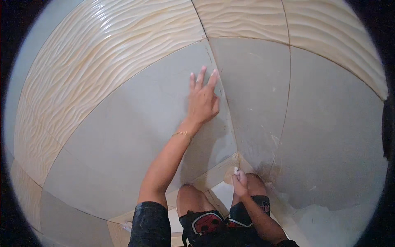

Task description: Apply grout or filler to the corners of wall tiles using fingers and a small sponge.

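My left hand [203, 101] reaches up to the smooth grey wall tile [135, 103], just left of the upright corner joint [224, 96]. Its fingers are stretched out and apart, with nothing in them, and the fingertips appear to rest on the tile. A thin gold-coloured bracelet [181, 133] circles the wrist. Lower down, in front of my knee, my right hand [240, 184] is closed around something small. Only a whitish tip [236, 169] of it shows above the fingers, so its kind cannot be made out.
Cream tiles with a wavy relief [135, 37] run above the grey ones on both walls. Whitish smears [325, 222] cover the lower right wall. My bent knees [190, 197] are close to the corner, above a pale floor. A dark object [386, 127] stands at the right edge.
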`<state>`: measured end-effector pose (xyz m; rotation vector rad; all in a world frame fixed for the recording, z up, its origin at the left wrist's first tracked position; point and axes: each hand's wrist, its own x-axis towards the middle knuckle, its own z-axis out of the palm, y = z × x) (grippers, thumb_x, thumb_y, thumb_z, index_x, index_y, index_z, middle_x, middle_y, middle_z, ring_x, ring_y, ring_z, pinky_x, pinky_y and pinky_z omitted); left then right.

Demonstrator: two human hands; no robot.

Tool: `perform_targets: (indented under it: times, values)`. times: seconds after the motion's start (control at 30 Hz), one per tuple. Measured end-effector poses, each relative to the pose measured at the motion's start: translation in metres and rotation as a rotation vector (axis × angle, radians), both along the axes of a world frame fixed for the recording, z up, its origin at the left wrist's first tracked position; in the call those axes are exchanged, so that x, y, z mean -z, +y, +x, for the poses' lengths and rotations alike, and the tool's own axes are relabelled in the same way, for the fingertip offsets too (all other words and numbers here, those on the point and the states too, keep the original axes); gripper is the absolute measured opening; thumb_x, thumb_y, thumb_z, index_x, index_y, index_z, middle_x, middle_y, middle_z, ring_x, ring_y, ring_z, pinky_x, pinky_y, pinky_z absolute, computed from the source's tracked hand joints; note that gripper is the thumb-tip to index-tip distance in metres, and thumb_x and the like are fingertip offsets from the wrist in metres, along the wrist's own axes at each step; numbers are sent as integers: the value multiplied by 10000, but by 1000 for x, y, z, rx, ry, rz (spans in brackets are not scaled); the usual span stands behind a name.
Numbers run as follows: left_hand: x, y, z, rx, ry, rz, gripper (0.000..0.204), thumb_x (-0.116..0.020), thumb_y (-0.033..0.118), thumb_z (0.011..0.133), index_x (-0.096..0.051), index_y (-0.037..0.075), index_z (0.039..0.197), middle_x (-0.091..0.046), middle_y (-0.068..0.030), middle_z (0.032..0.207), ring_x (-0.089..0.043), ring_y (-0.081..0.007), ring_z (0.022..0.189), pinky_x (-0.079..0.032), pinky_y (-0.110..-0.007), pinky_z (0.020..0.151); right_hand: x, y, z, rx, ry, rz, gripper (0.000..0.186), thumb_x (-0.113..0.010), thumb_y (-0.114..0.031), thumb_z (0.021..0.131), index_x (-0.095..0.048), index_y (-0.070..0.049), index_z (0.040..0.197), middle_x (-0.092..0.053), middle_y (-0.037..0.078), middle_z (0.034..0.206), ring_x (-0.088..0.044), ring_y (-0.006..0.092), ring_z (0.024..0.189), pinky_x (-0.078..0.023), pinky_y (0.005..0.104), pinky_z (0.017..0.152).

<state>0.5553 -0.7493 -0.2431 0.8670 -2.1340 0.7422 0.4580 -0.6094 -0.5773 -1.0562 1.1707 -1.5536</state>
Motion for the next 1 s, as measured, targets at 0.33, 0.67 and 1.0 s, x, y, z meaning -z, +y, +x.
perform_targets:
  times: [0.33,0.67,1.0]
  values:
    - [18,95,46,267,278,-78,730,-475,-50,727,-253,37,1417,-364,-194,1438,-391,-335,1314,-127,-518,1128,-201,-23,-49,-113,-77,-166,139,-492,-185,929,-489,-68,854,-460,-20,677,-421,49,614,-356,235,524]
    - [19,124,48,656,415,391,694,-489,-13,811,-191,13,1437,-262,-236,1478,-581,-302,1125,-291,-463,1081,-273,7,-43,-351,-240,-184,119,-499,-153,942,-467,-86,849,-422,-70,639,-337,1,496,-245,209,411]
    - [25,135,47,524,188,330,678,-489,-23,748,-307,7,1401,-541,-156,1273,-319,-349,1347,-75,-563,1118,-265,7,-32,-315,-222,-252,120,-516,-112,938,-479,-78,829,-466,-64,664,-393,5,535,-281,200,438]
